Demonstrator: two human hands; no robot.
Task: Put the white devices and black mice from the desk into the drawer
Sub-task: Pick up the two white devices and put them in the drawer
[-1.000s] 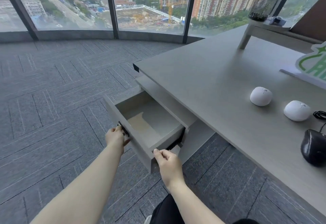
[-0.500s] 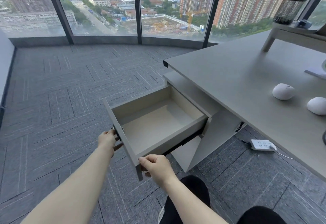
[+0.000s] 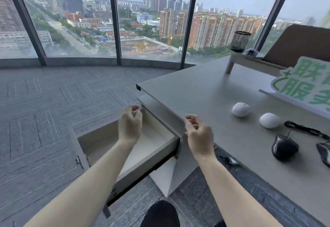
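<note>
The grey drawer (image 3: 148,155) stands pulled out under the desk's left end, with nothing inside. My left hand (image 3: 129,123) hovers above it, fingers loosely curled, holding nothing. My right hand (image 3: 199,133) hangs by the desk's front edge, also with nothing in it. On the desk (image 3: 205,91) lie two white rounded devices, one (image 3: 240,109) farther and one (image 3: 269,120) nearer. Right of them sits a black wired mouse (image 3: 284,147), and a second black mouse (image 3: 324,152) is cut off by the right frame edge.
A green-and-white sign (image 3: 303,85) lies at the desk's right. A black mesh pen cup (image 3: 240,41) stands on a small riser (image 3: 250,61) at the back. Grey carpet and floor-to-ceiling windows lie to the left. My dark shoe (image 3: 160,214) is below the drawer.
Both hands have let go of the drawer front and risen, the right one moving toward the desk. The drawer stays pulled out. The camera has tilted up and right.
</note>
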